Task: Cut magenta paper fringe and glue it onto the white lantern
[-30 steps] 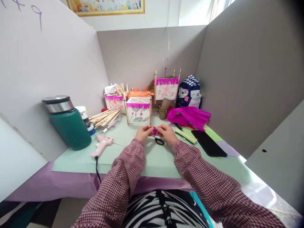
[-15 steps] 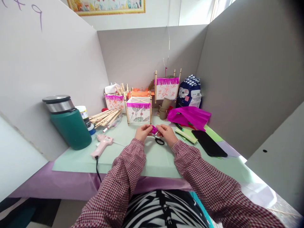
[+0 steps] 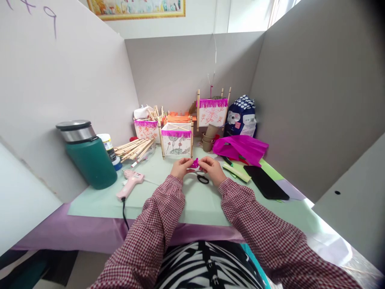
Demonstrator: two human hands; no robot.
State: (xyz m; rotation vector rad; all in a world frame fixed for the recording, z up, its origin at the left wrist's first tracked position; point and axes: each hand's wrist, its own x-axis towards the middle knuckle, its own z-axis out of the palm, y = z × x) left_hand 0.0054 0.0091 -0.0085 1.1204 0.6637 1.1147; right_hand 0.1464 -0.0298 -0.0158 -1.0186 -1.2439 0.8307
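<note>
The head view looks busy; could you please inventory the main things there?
Small piece: one, magenta, between the hands
Fringed frames: three, white and magenta, rear
Scissors: one, black-handled, by hands
Glue gun: one, pink, left
Bottle: one, green, far left
Sticks: many, tan, rear left
Cups: several, brown, rear centre
Package: one, blue, rear right
Sheet: one, magenta, right
Slab: one, black, right
Picture: one, multicoloured, top
Left hand: one, maroon-checked sleeve, at piece
Right hand: one, maroon-checked sleeve, at piece

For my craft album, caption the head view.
Left hand and right hand pinch a magenta scrap near black-handled scissors.
</note>
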